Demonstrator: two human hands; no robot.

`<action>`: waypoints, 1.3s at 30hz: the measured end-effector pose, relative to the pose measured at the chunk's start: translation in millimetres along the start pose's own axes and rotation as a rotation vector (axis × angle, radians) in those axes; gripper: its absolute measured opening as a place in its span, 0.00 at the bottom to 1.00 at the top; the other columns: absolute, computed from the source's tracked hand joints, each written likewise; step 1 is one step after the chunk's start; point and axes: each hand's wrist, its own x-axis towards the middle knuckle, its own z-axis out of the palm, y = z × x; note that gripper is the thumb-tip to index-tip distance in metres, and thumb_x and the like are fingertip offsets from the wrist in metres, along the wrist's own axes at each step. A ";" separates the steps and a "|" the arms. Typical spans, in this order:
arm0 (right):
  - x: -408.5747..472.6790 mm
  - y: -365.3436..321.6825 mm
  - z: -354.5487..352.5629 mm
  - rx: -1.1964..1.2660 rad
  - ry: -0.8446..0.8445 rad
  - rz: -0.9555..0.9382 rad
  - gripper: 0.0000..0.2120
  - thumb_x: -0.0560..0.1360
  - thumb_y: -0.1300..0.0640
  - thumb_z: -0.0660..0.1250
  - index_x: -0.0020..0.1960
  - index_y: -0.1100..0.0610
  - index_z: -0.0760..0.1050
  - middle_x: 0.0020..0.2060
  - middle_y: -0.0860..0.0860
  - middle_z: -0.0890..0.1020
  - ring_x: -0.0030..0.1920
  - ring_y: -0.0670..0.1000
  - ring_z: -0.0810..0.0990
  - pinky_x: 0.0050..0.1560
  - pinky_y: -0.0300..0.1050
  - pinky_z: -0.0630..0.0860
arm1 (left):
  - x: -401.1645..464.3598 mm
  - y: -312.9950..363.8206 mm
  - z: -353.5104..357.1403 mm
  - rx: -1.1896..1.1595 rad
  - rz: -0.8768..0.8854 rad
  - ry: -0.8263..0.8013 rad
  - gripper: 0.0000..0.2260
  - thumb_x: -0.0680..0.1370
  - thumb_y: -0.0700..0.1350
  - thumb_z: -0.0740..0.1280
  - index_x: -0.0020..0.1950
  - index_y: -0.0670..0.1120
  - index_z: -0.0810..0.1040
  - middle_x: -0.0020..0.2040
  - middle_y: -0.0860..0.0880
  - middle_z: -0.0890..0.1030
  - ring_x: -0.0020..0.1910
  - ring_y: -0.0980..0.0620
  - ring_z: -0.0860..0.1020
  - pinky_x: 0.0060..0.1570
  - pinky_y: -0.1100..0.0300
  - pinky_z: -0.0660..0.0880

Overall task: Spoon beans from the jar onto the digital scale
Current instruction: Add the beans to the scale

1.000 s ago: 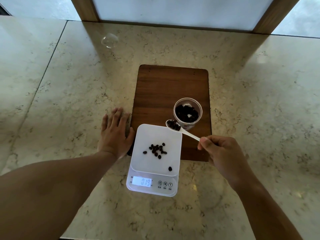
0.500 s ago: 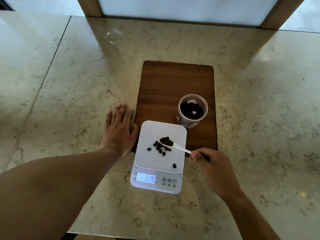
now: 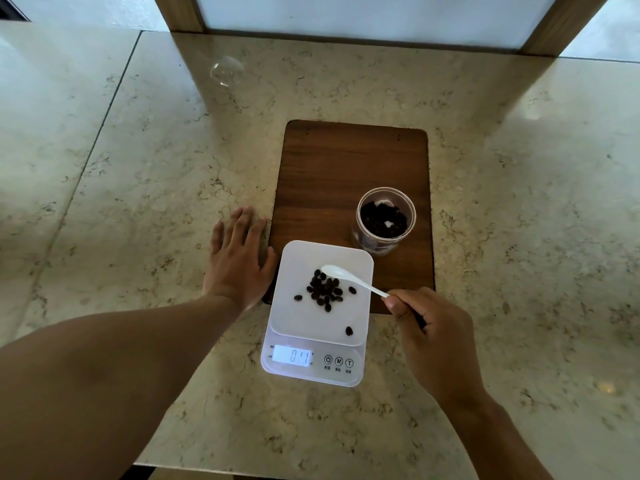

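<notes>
A white digital scale (image 3: 298, 261) sits at the near end of a wooden board, its display lit. A pile of dark beans (image 3: 325, 291) lies on its platform, with one stray bean (image 3: 349, 330) near the front edge. My right hand (image 3: 429, 327) grips the handle of a white spoon (image 3: 346, 275), whose turned bowl hovers over the pile with no beans visible in it. The clear jar (image 3: 386, 220) with dark beans stands on the board behind the scale. My left hand (image 3: 239, 261) lies flat on the counter, touching the board's left edge.
The wooden board (image 3: 346, 168) lies on a beige marble counter (image 3: 138, 168). A clear round lid-like object (image 3: 227, 70) rests at the back left. Wooden frame posts (image 3: 178, 12) rise at the counter's far edge.
The spoon came from the jar to above the scale and tipped its beans onto the pile, which is now bigger. The display reading changed. My left hand stayed put.
</notes>
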 end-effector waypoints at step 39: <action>-37.8 33.8 38.5 -0.280 0.177 0.405 0.06 0.72 0.52 0.72 0.43 0.54 0.79 0.39 0.51 0.79 0.35 0.54 0.75 0.37 0.48 0.75 | -0.2 4.2 -8.4 0.006 -0.009 -0.056 0.29 0.78 0.56 0.51 0.77 0.45 0.62 0.80 0.43 0.58 0.80 0.47 0.49 0.77 0.45 0.43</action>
